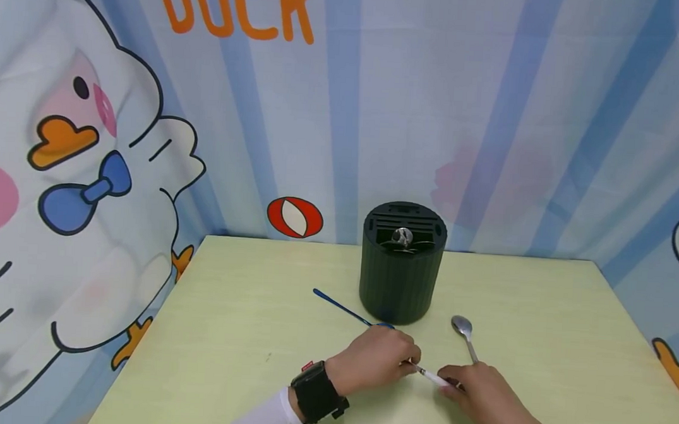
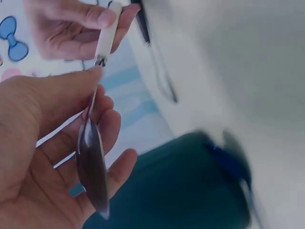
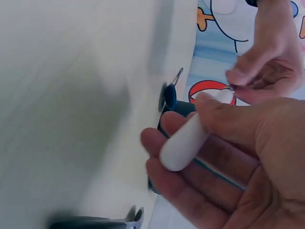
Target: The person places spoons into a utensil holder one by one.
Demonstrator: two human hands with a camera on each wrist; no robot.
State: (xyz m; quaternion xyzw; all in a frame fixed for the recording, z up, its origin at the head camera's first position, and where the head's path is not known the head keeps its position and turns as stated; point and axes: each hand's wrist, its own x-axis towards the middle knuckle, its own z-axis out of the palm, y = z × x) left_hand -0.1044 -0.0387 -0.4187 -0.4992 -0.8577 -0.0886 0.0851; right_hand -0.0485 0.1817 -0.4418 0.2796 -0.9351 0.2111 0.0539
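Between my two hands is a spoon with a white handle (image 1: 436, 378) and a metal bowl (image 2: 93, 157). My left hand (image 1: 375, 359) pinches its thin neck between thumb and fingers; the bowl lies over that palm in the left wrist view. The white handle's rounded end (image 3: 183, 148) is held by my right hand (image 1: 485, 392), thumb against fingers. A blue spoon (image 1: 341, 306) lies on the table just beyond my left hand, its bowl partly hidden. Past my right hand lies another metal spoon (image 1: 463, 328), its handle's lower end hidden behind that hand.
A dark green ribbed utensil holder (image 1: 399, 284) stands upright beyond my hands, with slots in its top and shiny metal pieces inside. The pale yellow table (image 1: 244, 315) ends at a striped blue curtain (image 1: 338, 111) printed with a duck.
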